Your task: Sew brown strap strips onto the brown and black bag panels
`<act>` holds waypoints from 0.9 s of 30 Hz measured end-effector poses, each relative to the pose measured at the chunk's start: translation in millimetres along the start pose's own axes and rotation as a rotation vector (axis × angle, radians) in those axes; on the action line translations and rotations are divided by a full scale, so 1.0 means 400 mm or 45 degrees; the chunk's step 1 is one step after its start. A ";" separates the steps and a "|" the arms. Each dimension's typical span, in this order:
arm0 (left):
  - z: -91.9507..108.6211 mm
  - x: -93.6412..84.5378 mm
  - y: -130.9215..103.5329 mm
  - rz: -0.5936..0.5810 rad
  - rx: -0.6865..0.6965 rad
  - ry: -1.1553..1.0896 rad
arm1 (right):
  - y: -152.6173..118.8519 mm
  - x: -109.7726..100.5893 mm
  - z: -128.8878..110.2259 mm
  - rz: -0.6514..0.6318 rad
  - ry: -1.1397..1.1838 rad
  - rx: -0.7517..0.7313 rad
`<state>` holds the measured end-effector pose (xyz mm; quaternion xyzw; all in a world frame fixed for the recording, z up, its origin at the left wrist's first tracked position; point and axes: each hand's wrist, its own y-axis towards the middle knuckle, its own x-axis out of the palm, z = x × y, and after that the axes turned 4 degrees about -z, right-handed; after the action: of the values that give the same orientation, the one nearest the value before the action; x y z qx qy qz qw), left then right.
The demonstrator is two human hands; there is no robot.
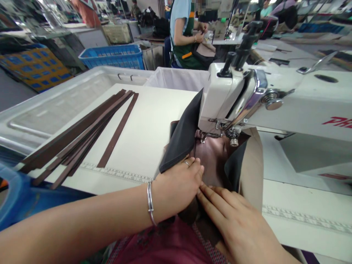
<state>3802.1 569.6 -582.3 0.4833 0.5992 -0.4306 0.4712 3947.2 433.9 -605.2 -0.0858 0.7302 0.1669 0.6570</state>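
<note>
A brown, slightly shiny piece of material (211, 161), leather-like, lies under the needle area of a white sewing machine (222, 99). Dark grey fabric (181, 135) stands up along its left side, and a beige layer (253, 165) shows at the right. My left hand (178, 183), with a ring and a silver bangle, is closed over the near left edge of the piece, fingers bent on it. Against its fingertips, my right hand (236, 216) lies with fingers stretched out flat on the near part of the piece; its thumb is hidden.
Several brown strips (90, 128) lie on the white table (148, 110), left of the machine. A printed ruler (118, 173) runs along its front. Behind are a white plastic tray (55, 99), a blue basket (112, 57) and a person (181, 36) at another machine.
</note>
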 end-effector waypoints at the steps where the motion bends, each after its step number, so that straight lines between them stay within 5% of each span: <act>1: -0.002 0.001 0.002 0.006 -0.012 -0.012 | 0.002 0.001 0.003 -0.018 0.006 0.003; 21: -0.089 0.044 0.078 0.098 0.032 -0.025 | 0.081 -0.002 0.077 -0.042 -0.044 0.112; 27: -0.092 0.009 -0.004 0.018 0.041 -0.353 | 0.069 -0.037 0.125 -0.105 -0.070 -0.084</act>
<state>3794.8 605.6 -578.8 0.4308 0.5178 -0.4996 0.5447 3986.1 476.2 -590.8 -0.1329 0.7019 0.1661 0.6797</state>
